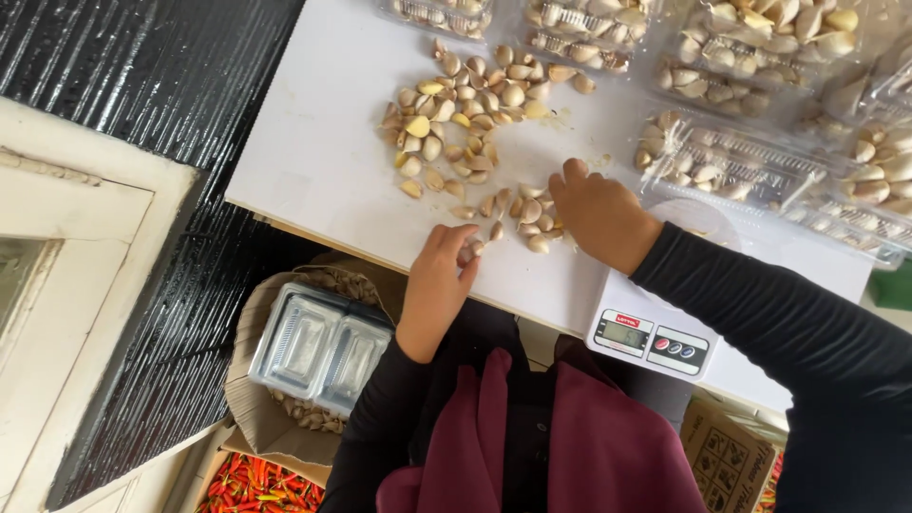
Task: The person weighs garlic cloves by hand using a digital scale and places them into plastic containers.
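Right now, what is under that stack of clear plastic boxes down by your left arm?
The clear plastic boxes rest on garlic cloves inside a cardboard box. Cloves show around the stack's edges; those directly beneath are covered.

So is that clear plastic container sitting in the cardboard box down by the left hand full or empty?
Empty. The clear container shows only bare see-through compartments, resting on garlic cloves in the cardboard box.

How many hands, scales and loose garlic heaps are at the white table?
Hands: 2, left hand and right hand
Digital scale: 1
Loose garlic heaps: 2, large heap and small heap
Total: 5
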